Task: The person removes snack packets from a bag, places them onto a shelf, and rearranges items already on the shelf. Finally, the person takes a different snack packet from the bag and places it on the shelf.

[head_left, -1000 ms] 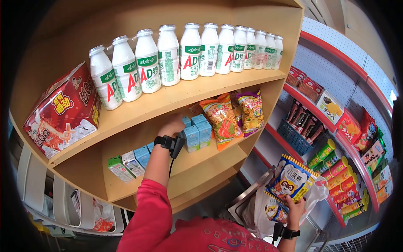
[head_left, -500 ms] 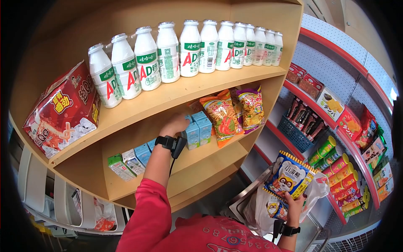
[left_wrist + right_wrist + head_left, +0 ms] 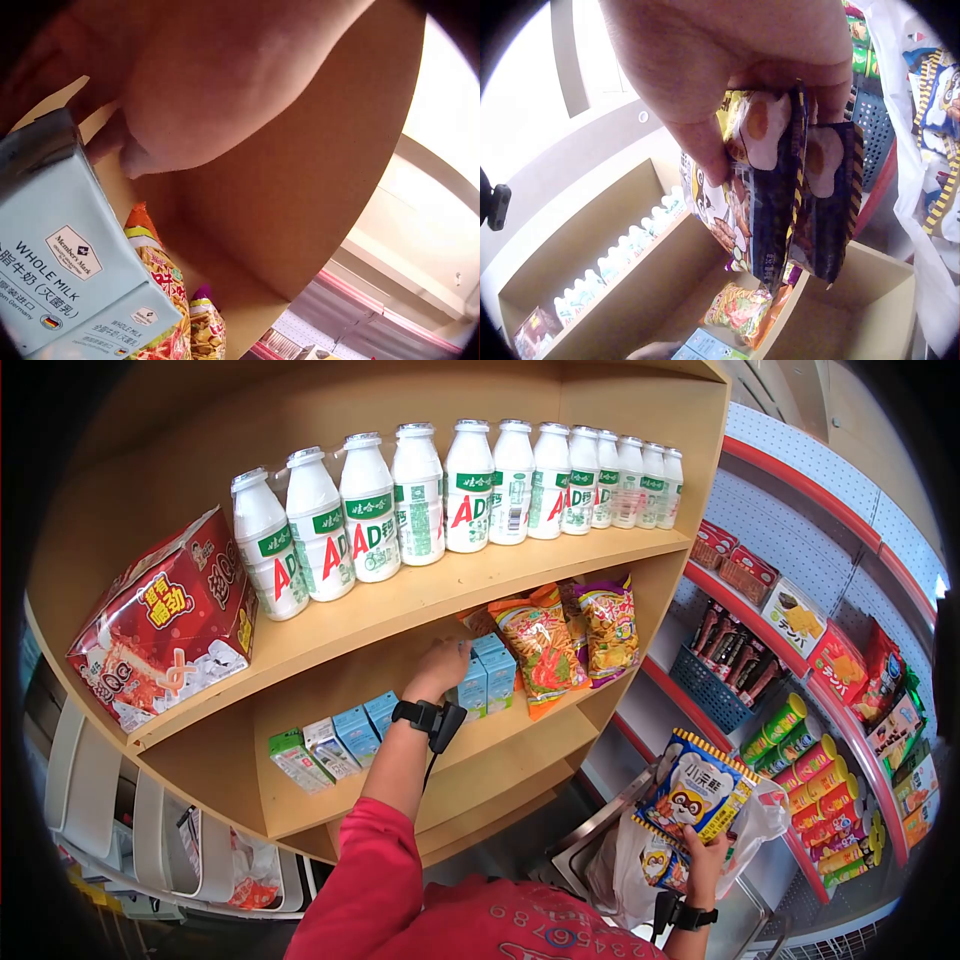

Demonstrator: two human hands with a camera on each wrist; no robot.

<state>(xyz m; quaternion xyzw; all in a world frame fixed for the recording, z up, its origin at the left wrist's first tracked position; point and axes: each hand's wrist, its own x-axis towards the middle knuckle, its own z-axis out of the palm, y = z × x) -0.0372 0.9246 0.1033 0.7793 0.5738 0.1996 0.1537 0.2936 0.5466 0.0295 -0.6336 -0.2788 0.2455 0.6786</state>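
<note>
My left hand (image 3: pixel 440 668) reaches into the middle shelf, at the light-blue whole milk cartons (image 3: pixel 499 675). In the left wrist view its fingers (image 3: pixel 111 136) come down right behind the upper edge of a milk carton (image 3: pixel 56 232); the rest of its grip is hidden. Down at the right, my right hand (image 3: pixel 706 856) pinches blue-and-yellow snack packets (image 3: pixel 697 788) with a raccoon on the front. The right wrist view shows two such packets (image 3: pixel 772 195) hanging together below the thumb, over a white plastic bag (image 3: pixel 904 150).
White drink bottles (image 3: pixel 468 490) line the upper shelf, beside a red box (image 3: pixel 165 620). More cartons (image 3: pixel 355 732) stand left of my left forearm. Noodle snack bags (image 3: pixel 540 645) stand right of the milk. A side rack (image 3: pixel 790 650) holds a blue basket (image 3: pixel 712 685) and snack tubes.
My left hand has moved a little to the right and deeper over the milk cartons, now covering the rear one. The view has shifted slightly. My right hand keeps hold of the snack packets.
</note>
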